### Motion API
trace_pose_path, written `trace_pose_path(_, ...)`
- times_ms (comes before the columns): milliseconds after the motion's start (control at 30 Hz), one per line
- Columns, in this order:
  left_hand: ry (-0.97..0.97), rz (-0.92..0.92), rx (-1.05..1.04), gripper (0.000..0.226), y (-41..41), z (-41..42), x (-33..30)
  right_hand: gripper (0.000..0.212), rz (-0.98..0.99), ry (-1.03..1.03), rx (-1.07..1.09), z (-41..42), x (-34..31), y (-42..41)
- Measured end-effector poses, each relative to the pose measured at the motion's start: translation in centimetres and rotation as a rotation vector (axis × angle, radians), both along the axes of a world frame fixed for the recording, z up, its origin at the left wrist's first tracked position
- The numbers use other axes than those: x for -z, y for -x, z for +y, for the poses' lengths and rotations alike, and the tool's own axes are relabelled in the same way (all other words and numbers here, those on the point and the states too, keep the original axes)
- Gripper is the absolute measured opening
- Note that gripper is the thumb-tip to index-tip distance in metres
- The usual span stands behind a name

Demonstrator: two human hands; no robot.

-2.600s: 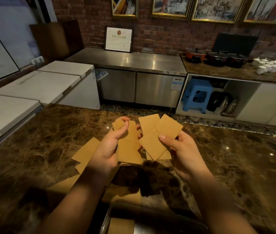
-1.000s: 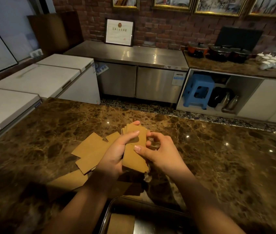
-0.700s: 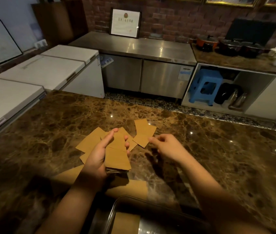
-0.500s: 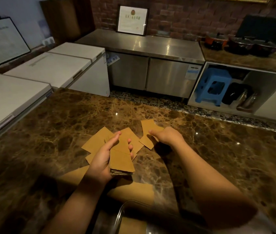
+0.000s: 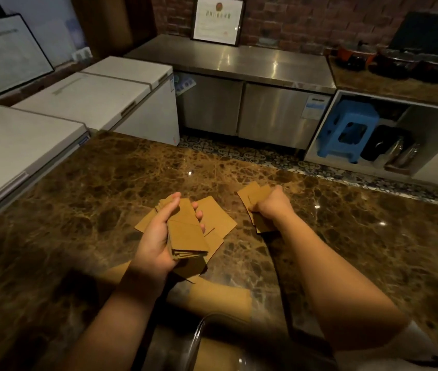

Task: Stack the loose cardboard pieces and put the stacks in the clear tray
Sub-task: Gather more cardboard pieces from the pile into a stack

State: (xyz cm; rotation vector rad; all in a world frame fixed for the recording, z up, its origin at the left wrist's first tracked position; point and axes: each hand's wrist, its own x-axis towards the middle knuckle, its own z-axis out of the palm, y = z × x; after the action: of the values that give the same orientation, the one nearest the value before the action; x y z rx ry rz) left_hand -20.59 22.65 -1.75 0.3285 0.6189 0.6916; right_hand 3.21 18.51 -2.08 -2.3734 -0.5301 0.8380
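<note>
My left hand [image 5: 156,236] holds a neat stack of brown cardboard pieces [image 5: 185,234] above the marble counter. To its right, my right hand [image 5: 271,206] is closed on a few more cardboard pieces [image 5: 255,195] lifted just off the counter. Several loose cardboard pieces [image 5: 216,215] lie on the counter between and under my hands. A larger cardboard sheet [image 5: 220,295] lies nearer to me. The clear tray [image 5: 199,336] shows its curved rim at the bottom edge, with cardboard inside it.
The brown marble counter [image 5: 78,196] stretches wide on all sides. White chest freezers [image 5: 92,95] stand to the left. A steel cabinet [image 5: 239,84] and a blue stool [image 5: 346,129] are beyond the counter's far edge.
The two fanned handfuls were merged into one stack in my left hand. My right hand then reached out to the right and closed on more pieces from the counter.
</note>
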Motion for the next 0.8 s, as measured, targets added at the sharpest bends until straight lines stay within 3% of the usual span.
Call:
trace_pose_path(100, -0.024, -0.024, 0.011, 0.027, -0.1, -0.3, -1.2, 0.043, 0.261, -0.252, 0.141, -3.3, -2.4, -0.2)
trace_pose_path(233, -0.097, -0.063, 0.082, 0.028, -1.6, -1.7, -3.5, 0.029, 0.587, -0.514, 0.179, -8.1, -6.9, 2.0)
trace_pose_path(333, -0.195, -0.067, 0.137, 0.041, -3.3, -3.5, -5.6, 0.022, 0.681, -0.640, 0.143, -11.4, -9.6, 3.9)
trace_pose_path(467, -0.261, -0.078, 0.193, 0.038, -4.5, -5.7, -7.9, 0.027, 0.684, -0.751, 0.117, -14.7, -11.8, 5.5)
trace_pose_path(600, -0.268, -0.073, 0.270, 0.040, -4.6, -6.7, -8.7, 0.027, 0.529, -0.845, 0.091, -16.5, -12.5, 6.5)
trace_pose_path(667, -0.267, -0.039, 0.311, 0.041, -4.5, -7.0, -9.3, 0.029, 0.358, -0.931, 0.061, -17.0, -12.5, 6.9)
trace_pose_path(733, -0.270, 0.015, 0.343, 0.044, -4.5, -7.3, -9.9, 0.028, 0.051, -1.023, -0.007, -17.5, -12.3, 7.3)
trace_pose_path(800, -0.232, 0.023, 0.374, 0.050, -4.5, -7.4, -10.3, 0.026, -0.394, -1.094, -0.303, -18.0, -11.7, 6.9)
